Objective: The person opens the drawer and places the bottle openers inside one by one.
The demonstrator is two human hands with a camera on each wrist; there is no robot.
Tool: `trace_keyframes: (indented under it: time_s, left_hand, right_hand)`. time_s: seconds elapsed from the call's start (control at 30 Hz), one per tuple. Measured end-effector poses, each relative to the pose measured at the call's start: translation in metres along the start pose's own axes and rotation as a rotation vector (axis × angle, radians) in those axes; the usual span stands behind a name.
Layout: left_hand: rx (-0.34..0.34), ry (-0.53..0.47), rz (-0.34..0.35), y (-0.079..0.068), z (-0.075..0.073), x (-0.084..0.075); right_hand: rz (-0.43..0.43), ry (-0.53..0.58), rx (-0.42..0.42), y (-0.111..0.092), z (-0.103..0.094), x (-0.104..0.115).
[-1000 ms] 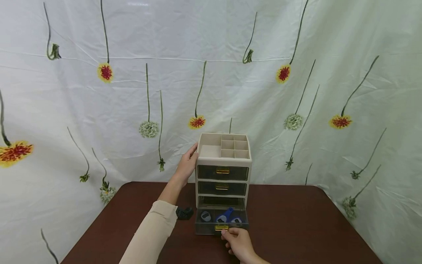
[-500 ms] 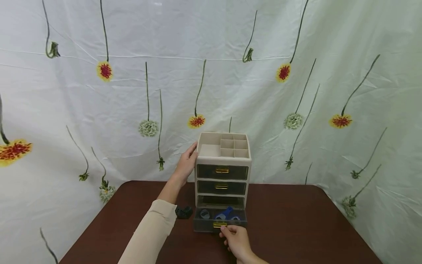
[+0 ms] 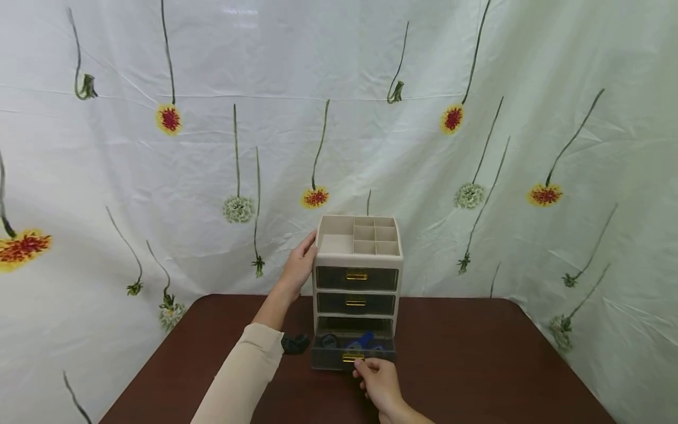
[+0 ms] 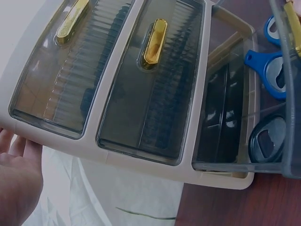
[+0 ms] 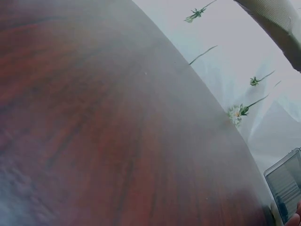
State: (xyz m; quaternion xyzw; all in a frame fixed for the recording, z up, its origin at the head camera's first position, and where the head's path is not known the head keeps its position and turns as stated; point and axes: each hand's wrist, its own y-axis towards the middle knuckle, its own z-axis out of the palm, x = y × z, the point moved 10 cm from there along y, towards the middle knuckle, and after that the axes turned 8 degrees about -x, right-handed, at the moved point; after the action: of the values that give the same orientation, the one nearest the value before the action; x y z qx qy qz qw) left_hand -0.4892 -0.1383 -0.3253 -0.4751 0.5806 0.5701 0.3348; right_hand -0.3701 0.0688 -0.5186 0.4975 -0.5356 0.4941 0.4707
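A cream desktop organizer (image 3: 357, 259) with three smoky clear drawers stands on the table. My left hand (image 3: 298, 270) rests against its upper left side; in the left wrist view its fingers reach partly behind the side wall. My right hand (image 3: 382, 383) pinches the gold handle (image 3: 351, 357) of the bottom drawer (image 3: 327, 359), which is pulled out. Inside that drawer lie blue-handled pieces (image 4: 265, 66) with round metal heads, and a dark round piece (image 4: 268, 139) with a cut-out. The upper drawers (image 4: 153, 94) are closed.
The organizer's top has one wide compartment (image 3: 337, 242) and several small ones (image 3: 385, 234). A black object (image 3: 295, 344) is by the left wrist. Behind the dark red table (image 3: 466, 353) hangs a white flower-print cloth (image 3: 402, 159).
The bottom drawer has slid slightly inward, with the right hand moving forward along with its handle. The left hand stays against the organizer's side.
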Motion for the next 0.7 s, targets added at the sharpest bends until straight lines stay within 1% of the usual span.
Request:
trace_keyframes:
  time_s: [0.17,0.3,0.4,0.5,0.7]
  left_hand:
    - [-0.013,-0.019,-0.004,0.000,0.001,0.003]
    - [-0.007,-0.028,-0.006,-0.001,0.005,0.002]
    - [-0.020,-0.017,-0.010,-0.001,0.006,0.002]
    - [-0.028,-0.006,-0.007,-0.001,0.005,0.000]
    - [-0.032,-0.011,-0.011,0.000,0.001,0.002]
  right_hand:
    - [0.026,0.002,-0.016,0.005,-0.002,-0.002]
    - [0.016,0.004,-0.028,0.008,-0.005,0.000]
    - [-0.003,-0.010,-0.036,0.011,-0.006,0.002]
    - [-0.013,-0.010,-0.049,0.015,-0.004,0.003]
    - [0.000,0.033,-0.063,0.018,0.001,0.005]
